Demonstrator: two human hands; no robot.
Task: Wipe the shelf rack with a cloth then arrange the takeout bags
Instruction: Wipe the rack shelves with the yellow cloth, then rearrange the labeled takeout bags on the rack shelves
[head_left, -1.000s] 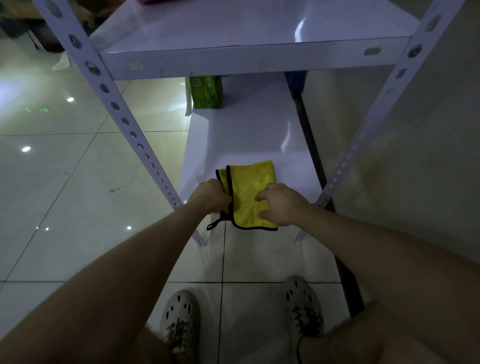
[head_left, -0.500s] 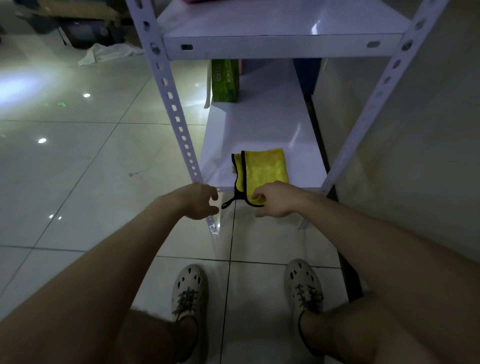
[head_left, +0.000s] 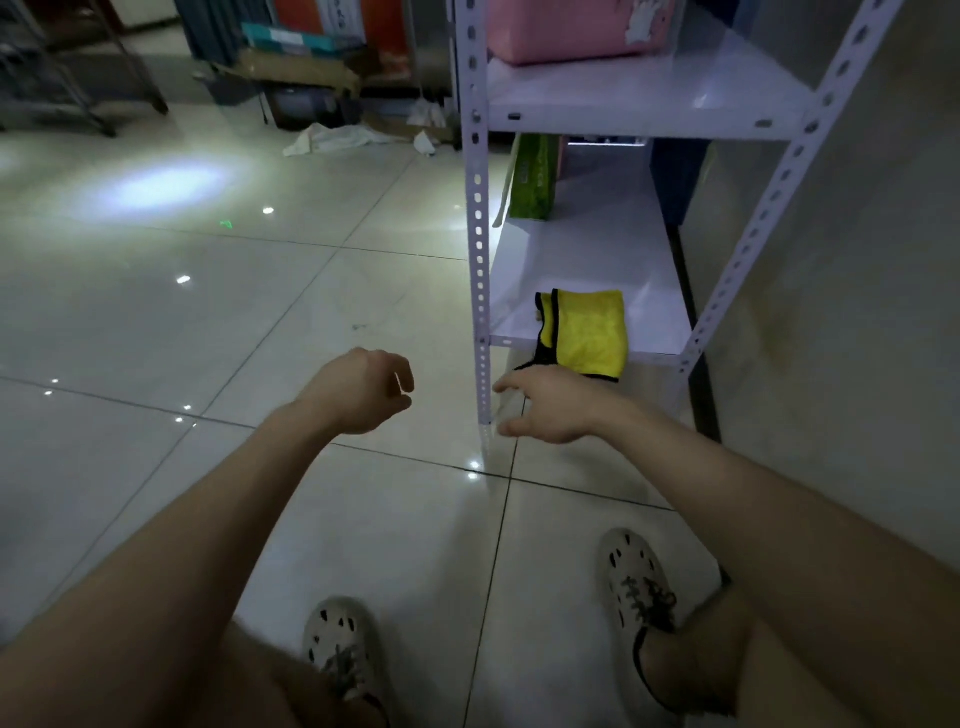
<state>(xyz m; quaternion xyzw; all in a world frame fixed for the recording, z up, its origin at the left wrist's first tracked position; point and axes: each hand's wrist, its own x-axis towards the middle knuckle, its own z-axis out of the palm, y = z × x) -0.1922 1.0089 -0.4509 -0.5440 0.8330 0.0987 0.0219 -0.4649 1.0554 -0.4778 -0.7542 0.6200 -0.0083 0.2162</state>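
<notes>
Currently holding nothing with either hand | left hand over floor tiles, fingers loosely curled | right hand just beside rack post, fingers relaxed and apart | yellow cloth folded at front edge of lower shelf, slightly overhanging | green bag upright at far end | pink bag on shelf above

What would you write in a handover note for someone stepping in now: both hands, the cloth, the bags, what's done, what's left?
Left hand: empty, fingers loosely curled.
Right hand: empty, open, by the rack's front post.
Yellow cloth folded at the front of the bottom shelf.
Green bag stands farther back; pink bag on the shelf above.
Wiping: cannot tell.
Left: arrange bags.
</notes>
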